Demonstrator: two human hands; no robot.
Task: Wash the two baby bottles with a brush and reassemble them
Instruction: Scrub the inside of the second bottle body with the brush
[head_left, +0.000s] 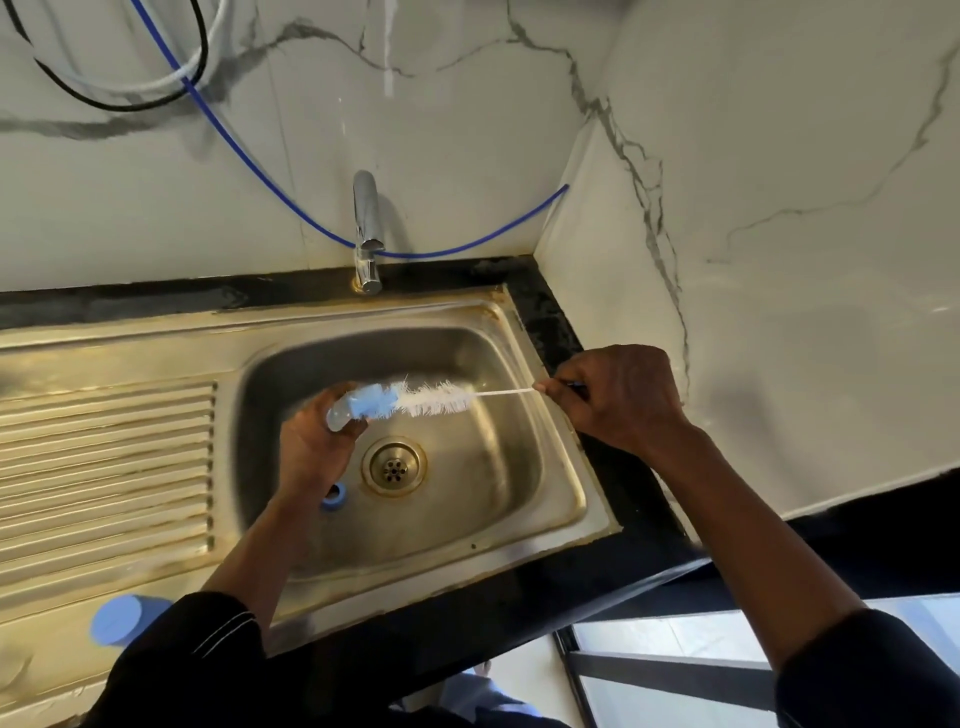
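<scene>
Over the steel sink (545, 467), my left hand (314, 447) grips a clear, blue-tinted baby bottle (358, 408) lying on its side, mouth to the right. A white bristle brush (436, 400) pokes partly into that mouth. Its thin white handle runs right to my right hand (618, 397), which pinches the end. A small blue ring (334, 496) lies on the sink floor beside the drain (394, 466), half hidden by my left wrist. A blue cylindrical bottle part (122, 621) stands on the drainboard at lower left, blurred.
A chrome tap (367, 231) stands behind the basin with no water running. The ribbed drainboard (104, 467) fills the left. A black counter edge (639, 499) frames the sink; marble walls close the back and right. Blue, black and white hoses hang on the back wall.
</scene>
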